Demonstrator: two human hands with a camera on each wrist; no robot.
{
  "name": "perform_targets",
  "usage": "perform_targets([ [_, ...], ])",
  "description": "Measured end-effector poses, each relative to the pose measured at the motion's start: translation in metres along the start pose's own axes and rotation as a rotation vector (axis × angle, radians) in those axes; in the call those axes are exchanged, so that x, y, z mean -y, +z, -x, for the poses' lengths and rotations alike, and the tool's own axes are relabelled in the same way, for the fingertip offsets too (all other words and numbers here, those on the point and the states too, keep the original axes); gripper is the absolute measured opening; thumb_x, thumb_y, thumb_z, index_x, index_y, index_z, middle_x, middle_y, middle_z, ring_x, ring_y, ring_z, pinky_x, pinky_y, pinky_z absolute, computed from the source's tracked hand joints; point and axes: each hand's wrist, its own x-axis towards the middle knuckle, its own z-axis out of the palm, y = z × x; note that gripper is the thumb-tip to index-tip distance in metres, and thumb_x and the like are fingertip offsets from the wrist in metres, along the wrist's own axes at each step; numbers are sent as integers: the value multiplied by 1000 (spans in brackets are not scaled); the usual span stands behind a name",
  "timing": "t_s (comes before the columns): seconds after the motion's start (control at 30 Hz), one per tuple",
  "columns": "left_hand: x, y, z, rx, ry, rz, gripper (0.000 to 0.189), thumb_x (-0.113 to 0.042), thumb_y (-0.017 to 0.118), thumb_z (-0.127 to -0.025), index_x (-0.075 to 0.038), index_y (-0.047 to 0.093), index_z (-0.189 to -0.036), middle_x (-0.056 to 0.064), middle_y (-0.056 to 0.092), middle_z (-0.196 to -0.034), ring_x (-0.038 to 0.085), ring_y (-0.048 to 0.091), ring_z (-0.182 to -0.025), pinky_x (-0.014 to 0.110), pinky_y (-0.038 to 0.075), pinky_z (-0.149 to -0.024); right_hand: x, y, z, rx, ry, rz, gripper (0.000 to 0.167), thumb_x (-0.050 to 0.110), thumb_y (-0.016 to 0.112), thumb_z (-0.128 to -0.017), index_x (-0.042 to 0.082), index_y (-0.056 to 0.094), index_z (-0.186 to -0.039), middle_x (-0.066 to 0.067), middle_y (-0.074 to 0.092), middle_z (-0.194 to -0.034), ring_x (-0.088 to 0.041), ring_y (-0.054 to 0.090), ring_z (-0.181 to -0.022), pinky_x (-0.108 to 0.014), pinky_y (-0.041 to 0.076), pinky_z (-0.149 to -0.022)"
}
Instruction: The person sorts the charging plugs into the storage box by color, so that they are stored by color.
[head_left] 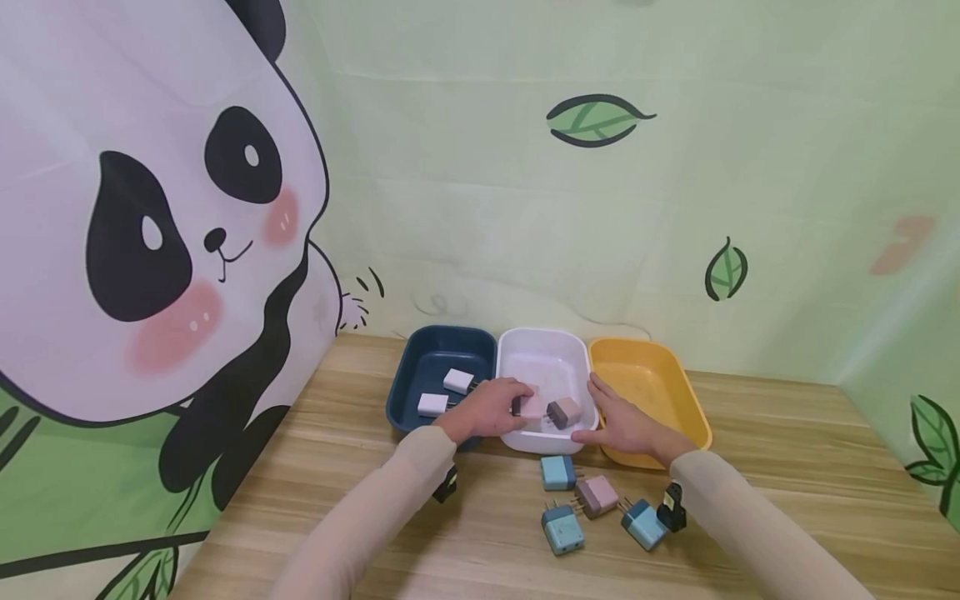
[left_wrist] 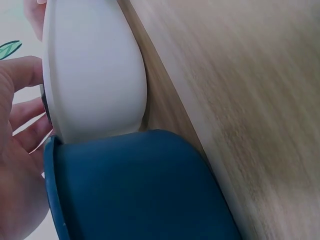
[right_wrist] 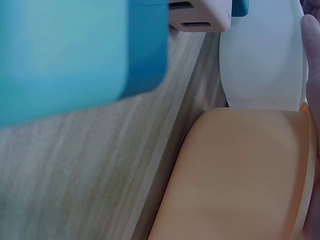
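Observation:
Inside the white bin (head_left: 540, 354), my left hand (head_left: 491, 408) holds a pink plug charger (head_left: 531, 406) between thumb and fingers. A second pink charger (head_left: 564, 412) lies right beside it in the same bin. In the left wrist view, the left hand (left_wrist: 20, 135) shows behind the white bin's rim, and the bin wall hides most of the charger. My right hand (head_left: 626, 425) has its thumb and fingers spread, resting at the rims where the white bin meets the yellow bin (head_left: 693, 408).
A dark blue bin (head_left: 401, 375) on the left contains white chargers (head_left: 432, 405). On the wooden table in front lie blue chargers (head_left: 562, 529) and a pink charger (head_left: 597, 496), one blue charger (head_left: 645, 525) close to the right wrist. Behind the bins stands a printed wall cloth (head_left: 480, 208).

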Motion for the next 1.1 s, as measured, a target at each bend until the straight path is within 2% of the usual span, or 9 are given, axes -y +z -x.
perform_targets([
  [0.23, 0, -2, -2, 12, -8, -27, 45, -29, 65, -88, -14, 57, -131, 1, 57, -129, 16, 52, -113, 35, 39, -100, 1, 0, 0, -2, 2, 10, 117, 73, 62, -69, 2, 16, -150, -15, 6, -157, -37, 16, -140, -52, 24, -107],
  [0.43, -2, -6, 1, 35, -1, -11, 41, -24, 62, -90, -11, 58, -129, 3, 57, -126, 18, 53, -110, 36, 41, -98, 1, 0, 0, 3, 11, 8, 116, 72, 63, -70, 2, 15, -150, -15, 6, -157, -37, 16, -140, -53, 24, -107],
  [0.53, -3, -7, 4, 12, 24, -7, 38, -23, 60, -91, -11, 59, -127, 3, 58, -124, 17, 54, -109, 34, 42, -97, 2, 0, 0, 6, 14, 7, 116, 71, 63, -71, 2, 15, -150, -15, 5, -157, -37, 15, -140, -52, 23, -108],
  [0.67, -11, -8, 13, -24, 94, -28, 32, -23, 59, -92, -12, 63, -122, 2, 60, -121, 15, 55, -108, 31, 42, -97, 1, 1, 0, 3, 14, 6, 115, 70, 63, -71, 2, 15, -150, -15, 5, -157, -37, 15, -140, -52, 23, -108],
  [0.8, -24, -6, 25, -32, 180, -23, 29, -22, 60, -91, -11, 65, -118, 1, 62, -115, 14, 56, -103, 27, 44, -93, 0, 1, 1, -2, 9, -2, 113, 67, 65, -73, 2, 15, -150, -15, 5, -157, -37, 15, -140, -53, 23, -108],
  [0.93, -36, 2, 34, -32, 263, -29, 28, -24, 62, -91, -12, 65, -116, -2, 62, -110, 9, 56, -98, 23, 45, -89, 1, 1, 1, -8, 8, 2, 113, 68, 65, -72, 3, 16, -151, -14, 6, -157, -37, 17, -140, -53, 25, -107],
  [1.1, -47, 14, 39, -35, 326, -4, 29, -26, 65, -90, -13, 65, -116, -5, 62, -108, 6, 56, -95, 18, 45, -84, 1, 1, 2, -20, -6, 14, 110, 64, 66, -74, 2, 17, -150, -16, 6, -157, -37, 17, -139, -52, 26, -106],
])
